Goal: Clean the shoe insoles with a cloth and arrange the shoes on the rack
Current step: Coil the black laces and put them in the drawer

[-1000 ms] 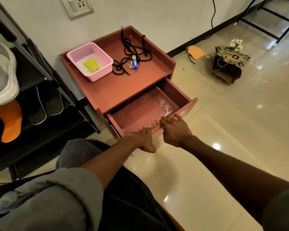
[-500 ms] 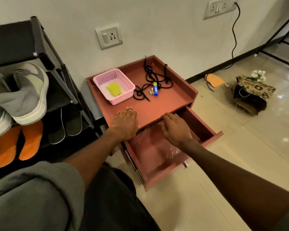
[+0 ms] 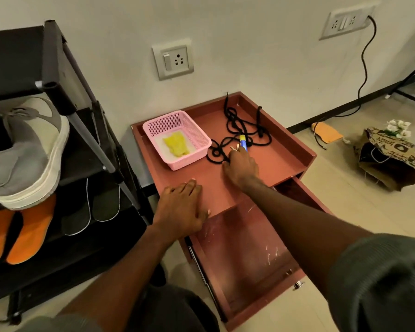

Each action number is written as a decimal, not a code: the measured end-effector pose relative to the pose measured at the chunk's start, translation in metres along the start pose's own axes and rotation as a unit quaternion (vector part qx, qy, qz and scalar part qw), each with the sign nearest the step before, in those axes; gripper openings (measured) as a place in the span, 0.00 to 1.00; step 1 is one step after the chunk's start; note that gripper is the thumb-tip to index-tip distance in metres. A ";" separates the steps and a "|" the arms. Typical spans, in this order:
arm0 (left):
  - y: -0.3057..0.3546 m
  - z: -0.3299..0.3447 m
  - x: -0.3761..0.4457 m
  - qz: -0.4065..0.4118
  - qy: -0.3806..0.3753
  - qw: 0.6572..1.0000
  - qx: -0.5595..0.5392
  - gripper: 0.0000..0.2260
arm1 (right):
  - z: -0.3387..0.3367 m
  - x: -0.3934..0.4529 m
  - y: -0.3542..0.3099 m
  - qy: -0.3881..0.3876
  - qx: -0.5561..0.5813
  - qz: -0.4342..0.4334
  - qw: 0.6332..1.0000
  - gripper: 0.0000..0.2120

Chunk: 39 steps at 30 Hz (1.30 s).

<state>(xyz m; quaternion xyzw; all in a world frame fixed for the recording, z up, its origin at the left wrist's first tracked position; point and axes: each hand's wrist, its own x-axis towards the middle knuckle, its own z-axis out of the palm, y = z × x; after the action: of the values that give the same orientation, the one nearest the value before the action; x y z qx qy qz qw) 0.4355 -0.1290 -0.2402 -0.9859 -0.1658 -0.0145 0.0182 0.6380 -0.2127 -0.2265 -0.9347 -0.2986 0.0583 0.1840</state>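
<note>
Our left hand (image 3: 181, 207) lies flat, fingers straight, on the front edge of the bench (image 3: 280, 159). Our right hand (image 3: 241, 167) reaches past it with fingers curled at the black cord (image 3: 237, 128) and blue tube (image 3: 243, 141) — whether its grip has closed we cannot tell. Left of that grip sits the pink basket (image 3: 197, 133) holding the yellow cloth (image 3: 176, 146), its long axis running away from us. Farther left, the rack (image 3: 65, 92) carries a grey shoe (image 3: 27, 152), toe downward, and orange insoles (image 3: 27, 231).

A plain off-white wall (image 3: 249, 32) carries two grey socket plates (image 3: 173, 59), one with a black cable (image 3: 364, 65) plugged in. Below runs a dark skirting board (image 3: 345, 107). The glossy cream tiled floor (image 3: 359, 212) reflects light. A reddish-brown wooden bedside cabinet (image 3: 292, 149) stands against the wall, its drawer (image 3: 244, 259) pulled open. A brown printed paper bag (image 3: 391, 159) lies on the tiles.
</note>
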 end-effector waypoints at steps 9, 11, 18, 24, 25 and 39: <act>0.003 -0.022 0.004 -0.088 -0.013 0.969 -0.230 0.21 | -0.008 -0.034 -0.045 0.097 0.350 0.157 0.918 0.07; 0.000 -0.036 0.010 -0.165 -0.018 0.872 -0.461 0.21 | -0.014 -0.051 -0.053 0.136 0.394 0.137 0.899 0.08; 0.019 -0.092 0.026 -0.290 -0.062 0.722 -0.625 0.17 | -0.016 -0.102 -0.042 0.101 0.359 -0.028 0.927 0.07; 0.033 -0.098 0.035 -0.349 -0.012 0.596 -0.723 0.07 | -0.024 -0.117 -0.015 0.058 0.382 -0.067 0.920 0.11; 0.033 -0.099 0.036 -0.346 0.010 0.596 -0.725 0.08 | -0.027 -0.117 -0.010 0.072 0.381 -0.050 0.921 0.15; -0.003 -0.105 0.014 -0.138 -0.041 0.357 -0.923 0.14 | -0.005 -0.059 -0.024 -0.013 0.235 -0.154 0.960 0.04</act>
<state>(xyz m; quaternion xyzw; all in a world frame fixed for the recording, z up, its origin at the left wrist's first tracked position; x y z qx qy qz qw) 0.4454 -0.1258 -0.1347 -0.3462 -0.1821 -0.1201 -0.9125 0.5776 -0.2304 -0.2131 -0.8067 -0.4195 0.1099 0.4016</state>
